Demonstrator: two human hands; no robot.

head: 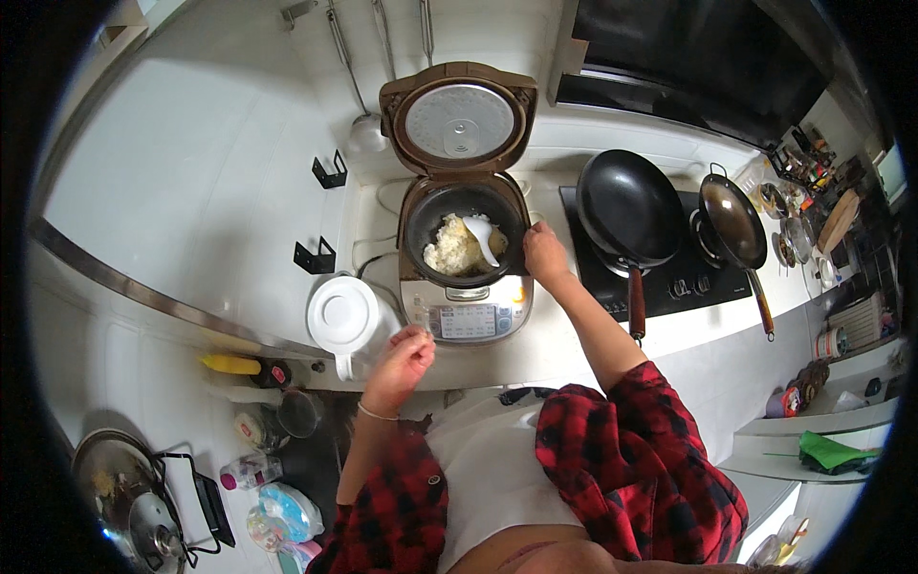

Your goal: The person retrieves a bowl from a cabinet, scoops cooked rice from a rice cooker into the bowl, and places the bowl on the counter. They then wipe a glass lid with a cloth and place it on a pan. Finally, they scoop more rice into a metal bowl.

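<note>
A brown and silver rice cooker (466,305) stands on the counter before me with its lid (460,122) raised. Its dark inner pot (430,204) holds cooked white rice (452,247), part of it yellowish. A white rice paddle (482,240) lies on the rice. My right hand (545,251) has its fingers curled at the cooker's right rim; whether they grip the pot or the body is hidden. Near the front left corner of the control panel, my left hand (409,359) hovers with bent fingers and nothing visible in it. Close by it stands a white-lidded pitcher (343,316).
Right of the cooker, a black wok (631,208) and a smaller pan (731,219) rest on a gas hob (717,281), handles towards me. Black hooks (315,256) project from the left wall. A ladle (368,133) hangs behind. Bottles and a lidded pan (118,473) are at lower left.
</note>
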